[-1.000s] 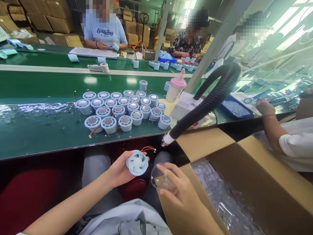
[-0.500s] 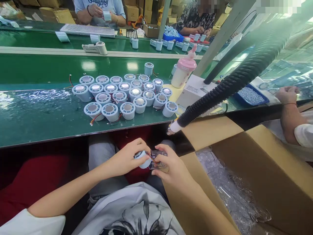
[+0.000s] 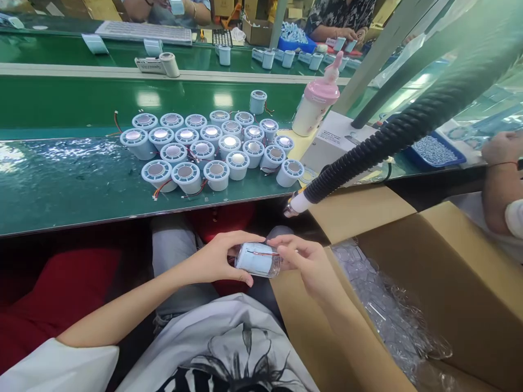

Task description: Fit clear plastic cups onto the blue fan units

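A light blue cylindrical part [image 3: 255,259] lies sideways inside a clear plastic container [image 3: 275,267] above my lap. Thin red and dark wires run along the part toward the container's right end. My left hand [image 3: 223,257] wraps round the left end, with the thumb below and the fingers over the top. At the right end my right hand [image 3: 304,258] grips the container, its fingertips close to the wire ends. Similar light blue parts [image 3: 216,175] with wire leads stand grouped on the green bench [image 3: 81,190] in front.
A black flexible hose [image 3: 351,163] with a white nozzle hangs right of the parts. Right of my lap stands an open cardboard box [image 3: 461,272] of clear plastic pieces [image 3: 379,310]. A pink-lidded bottle [image 3: 314,103] and a white box [image 3: 333,139] sit behind. Co-workers' hands appear across and at right.
The blue part has gone from my left hand into the clear container. My left hand has shifted round the container, and the right has moved to its right end. The view has tilted down slightly.
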### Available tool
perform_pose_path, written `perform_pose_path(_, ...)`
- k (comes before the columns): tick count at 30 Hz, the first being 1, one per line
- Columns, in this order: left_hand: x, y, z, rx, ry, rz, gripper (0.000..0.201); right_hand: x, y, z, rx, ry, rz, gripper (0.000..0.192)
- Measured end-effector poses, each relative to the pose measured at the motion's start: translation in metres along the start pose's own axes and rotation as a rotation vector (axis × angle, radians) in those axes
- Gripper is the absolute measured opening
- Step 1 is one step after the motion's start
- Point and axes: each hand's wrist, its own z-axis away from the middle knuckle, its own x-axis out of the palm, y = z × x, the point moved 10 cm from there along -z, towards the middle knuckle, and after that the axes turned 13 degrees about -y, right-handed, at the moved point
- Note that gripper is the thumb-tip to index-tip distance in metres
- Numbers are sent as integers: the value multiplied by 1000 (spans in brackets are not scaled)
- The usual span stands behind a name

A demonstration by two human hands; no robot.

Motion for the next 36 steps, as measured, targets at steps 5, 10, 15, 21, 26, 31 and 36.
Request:
perform_pose_path(5,9,-5,3,-30,-24,290,60,13,-10,4,-122,-156,57,21)
perform_pose_path(10,12,-16,9,-96,2,486,61,32,-39,25,-439,-194,668,36)
perform_pose_path(15,6,3,12,-60,-14,176,73,33,-38,29,-451,-220,664,42)
perform_pose_path(21,4,7,10,-26,-5,201,74,26,-27,28,-400,-223,487,48)
perform_pose_path(26,-9,-8,-13,-47,57,292,74,5,0,13,-406,-83,224,44)
perform_pose_path(31,-26,-9,-61,29,71,278,69,-23,25,-7,-518,80,-35,46)
perform_pose_path(36,-36,-18,-90,37,36,283,64,-42,34,-22,-531,139,-99,47)
